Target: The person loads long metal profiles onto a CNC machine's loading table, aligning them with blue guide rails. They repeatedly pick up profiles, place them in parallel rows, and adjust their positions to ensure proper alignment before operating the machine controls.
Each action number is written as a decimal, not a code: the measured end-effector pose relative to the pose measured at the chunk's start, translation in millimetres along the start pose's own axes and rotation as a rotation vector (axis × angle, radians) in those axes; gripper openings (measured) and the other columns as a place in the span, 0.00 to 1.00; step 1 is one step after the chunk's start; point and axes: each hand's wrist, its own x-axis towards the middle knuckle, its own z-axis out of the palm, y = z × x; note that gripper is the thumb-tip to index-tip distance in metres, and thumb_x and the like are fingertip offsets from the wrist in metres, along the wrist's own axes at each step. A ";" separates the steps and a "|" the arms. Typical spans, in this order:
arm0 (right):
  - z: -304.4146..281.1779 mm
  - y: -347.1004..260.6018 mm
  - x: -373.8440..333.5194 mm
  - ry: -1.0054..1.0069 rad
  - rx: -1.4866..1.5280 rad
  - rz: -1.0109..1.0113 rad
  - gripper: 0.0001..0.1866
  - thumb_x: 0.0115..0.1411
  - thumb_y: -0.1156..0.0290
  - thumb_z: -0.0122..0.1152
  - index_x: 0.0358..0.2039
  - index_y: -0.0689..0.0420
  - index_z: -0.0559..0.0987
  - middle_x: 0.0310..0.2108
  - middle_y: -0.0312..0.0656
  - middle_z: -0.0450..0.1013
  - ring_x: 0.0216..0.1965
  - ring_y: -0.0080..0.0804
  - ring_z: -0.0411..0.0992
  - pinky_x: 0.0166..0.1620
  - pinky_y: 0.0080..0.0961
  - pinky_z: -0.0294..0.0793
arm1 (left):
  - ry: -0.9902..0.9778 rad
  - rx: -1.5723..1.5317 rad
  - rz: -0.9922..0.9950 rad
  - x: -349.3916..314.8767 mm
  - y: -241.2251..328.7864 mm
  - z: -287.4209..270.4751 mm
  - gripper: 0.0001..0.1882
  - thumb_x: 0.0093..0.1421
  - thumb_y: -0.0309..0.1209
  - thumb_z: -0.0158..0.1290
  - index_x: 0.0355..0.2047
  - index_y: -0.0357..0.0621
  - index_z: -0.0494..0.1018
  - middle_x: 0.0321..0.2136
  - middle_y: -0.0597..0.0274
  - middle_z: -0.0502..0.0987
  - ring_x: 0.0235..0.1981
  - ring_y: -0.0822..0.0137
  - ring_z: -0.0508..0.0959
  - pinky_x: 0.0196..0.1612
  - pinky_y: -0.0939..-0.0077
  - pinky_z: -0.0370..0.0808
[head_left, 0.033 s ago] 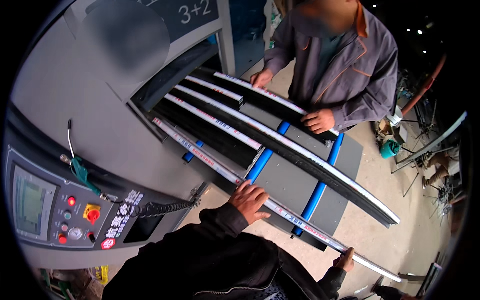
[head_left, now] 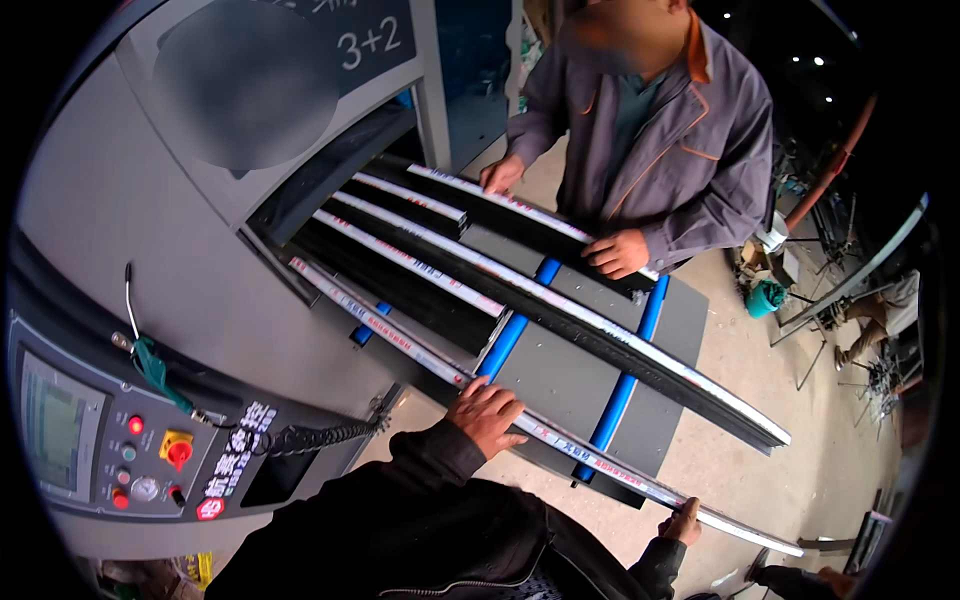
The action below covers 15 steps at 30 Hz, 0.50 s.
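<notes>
A long silvery aluminium profile (head_left: 400, 340) with a printed film strip lies along the near side of a grey roller table, its left end by the machine opening. My left hand (head_left: 485, 415) is closed over its middle, fingertips on the top edge. Farther right, my right hand (head_left: 683, 522) grips it near its outer end, thumb on top. Beyond it lie several black profiles with white printed strips, among them a long one (head_left: 640, 345) and a shorter one (head_left: 430, 275). A co-worker's hands rest on the far profile (head_left: 540, 215).
Blue rollers (head_left: 612, 412) cross the grey table (head_left: 560, 370). A co-worker (head_left: 640, 150) in a grey jacket stands opposite. At left is the machine's control panel (head_left: 100, 420) with buttons, a screen and a coiled hose (head_left: 320, 438). A teal bucket (head_left: 766, 298) stands on the floor at right.
The whole view has shifted slightly, so most things sit a little farther left. Both my hands keep their places on the near profile. The co-worker's hands stay on the far one.
</notes>
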 end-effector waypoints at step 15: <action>30.8 -6.6 -75.7 -0.178 -0.185 -0.109 0.24 0.65 0.50 0.62 0.28 0.61 0.79 0.17 0.35 0.68 0.14 0.21 0.66 0.18 0.20 0.64 | 0.023 -0.020 0.199 31.2 -60.3 -32.5 0.18 0.45 0.39 0.70 0.31 0.44 0.76 0.30 0.60 0.79 0.37 0.54 0.77 0.49 0.58 0.68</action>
